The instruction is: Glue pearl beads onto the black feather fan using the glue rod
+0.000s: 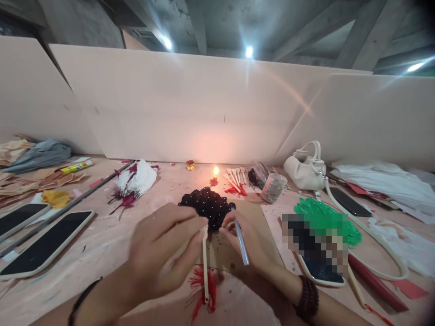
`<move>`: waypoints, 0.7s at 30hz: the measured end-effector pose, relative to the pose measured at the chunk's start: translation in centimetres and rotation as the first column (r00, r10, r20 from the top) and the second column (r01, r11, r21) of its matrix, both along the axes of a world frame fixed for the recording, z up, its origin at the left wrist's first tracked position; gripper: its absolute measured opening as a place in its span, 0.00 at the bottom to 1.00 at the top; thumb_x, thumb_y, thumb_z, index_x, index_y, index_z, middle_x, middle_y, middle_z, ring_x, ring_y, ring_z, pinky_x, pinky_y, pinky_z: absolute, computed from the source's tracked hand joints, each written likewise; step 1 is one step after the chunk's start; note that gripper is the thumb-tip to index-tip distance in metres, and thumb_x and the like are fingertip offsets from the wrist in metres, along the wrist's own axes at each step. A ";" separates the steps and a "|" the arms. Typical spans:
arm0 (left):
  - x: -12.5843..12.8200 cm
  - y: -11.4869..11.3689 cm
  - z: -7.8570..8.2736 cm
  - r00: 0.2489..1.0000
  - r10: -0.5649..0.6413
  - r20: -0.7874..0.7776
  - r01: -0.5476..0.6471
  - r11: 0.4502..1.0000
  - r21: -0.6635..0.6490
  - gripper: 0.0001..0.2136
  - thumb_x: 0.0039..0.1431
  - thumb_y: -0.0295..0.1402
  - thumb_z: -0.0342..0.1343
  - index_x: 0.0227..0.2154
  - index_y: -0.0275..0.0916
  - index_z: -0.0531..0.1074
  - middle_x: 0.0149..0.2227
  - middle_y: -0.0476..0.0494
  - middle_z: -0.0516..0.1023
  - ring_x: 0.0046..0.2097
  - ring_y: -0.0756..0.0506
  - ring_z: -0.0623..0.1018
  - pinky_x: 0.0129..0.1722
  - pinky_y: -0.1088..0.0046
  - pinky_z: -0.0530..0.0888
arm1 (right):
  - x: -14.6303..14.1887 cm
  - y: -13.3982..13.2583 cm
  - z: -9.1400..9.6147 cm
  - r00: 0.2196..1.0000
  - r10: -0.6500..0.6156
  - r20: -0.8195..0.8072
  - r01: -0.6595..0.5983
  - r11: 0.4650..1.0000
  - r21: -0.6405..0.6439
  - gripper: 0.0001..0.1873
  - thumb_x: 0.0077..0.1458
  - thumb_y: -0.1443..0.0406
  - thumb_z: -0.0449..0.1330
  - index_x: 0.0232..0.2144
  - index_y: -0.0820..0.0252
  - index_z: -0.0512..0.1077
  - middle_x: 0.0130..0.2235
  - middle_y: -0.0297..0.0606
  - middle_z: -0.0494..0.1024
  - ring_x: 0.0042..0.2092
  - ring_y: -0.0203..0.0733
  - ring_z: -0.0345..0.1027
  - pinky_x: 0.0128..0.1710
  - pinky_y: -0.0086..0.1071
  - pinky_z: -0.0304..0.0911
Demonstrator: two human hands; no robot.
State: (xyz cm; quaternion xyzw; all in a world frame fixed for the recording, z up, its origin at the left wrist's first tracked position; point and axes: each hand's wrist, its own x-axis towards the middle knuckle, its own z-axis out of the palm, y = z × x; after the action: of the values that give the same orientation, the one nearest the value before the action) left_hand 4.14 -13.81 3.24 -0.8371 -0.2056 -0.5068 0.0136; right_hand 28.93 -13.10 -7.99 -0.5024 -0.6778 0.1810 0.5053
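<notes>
In the middle lies a black fan-shaped piece [204,203] dotted with small white beads, resting on a brown board [251,222]. From it a thin pale wooden handle [205,267] points toward me, ending in a red tassel [200,285]. My left hand [166,244] is closed in a pinch over the upper end of the handle; what its fingertips hold is hidden. Near the fan's right edge, my right hand [246,240] grips a clear-barrelled pen [241,242] with a dark end. Its thumb and forefinger are close to the black surface.
Behind the fan burns a candle [215,174], beside several wooden handles [234,176] and a clear plastic jar [273,186]. To the right are a green fan [322,215] and a white handbag [304,167]. A phone [47,244] lies left, near white and maroon feathers [139,179].
</notes>
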 end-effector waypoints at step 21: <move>3.1 5.9 -6.1 0.943 -0.229 0.241 0.265 0.083 -0.961 0.13 0.47 0.44 0.74 0.25 0.39 0.86 0.24 0.47 0.79 0.27 0.50 0.67 0.29 0.73 0.61 | 0.4 -2.6 0.6 0.948 0.131 0.290 -0.191 0.964 0.188 0.11 0.76 0.61 0.59 0.50 0.49 0.82 0.43 0.38 0.88 0.43 0.47 0.85 0.44 0.39 0.81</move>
State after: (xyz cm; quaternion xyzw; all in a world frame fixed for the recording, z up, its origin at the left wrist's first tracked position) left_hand 7.19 -7.87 -2.88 -0.6522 -0.3434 -0.2520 -0.6270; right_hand 29.30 -15.74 -7.34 -0.4082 -0.7958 0.0766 0.4407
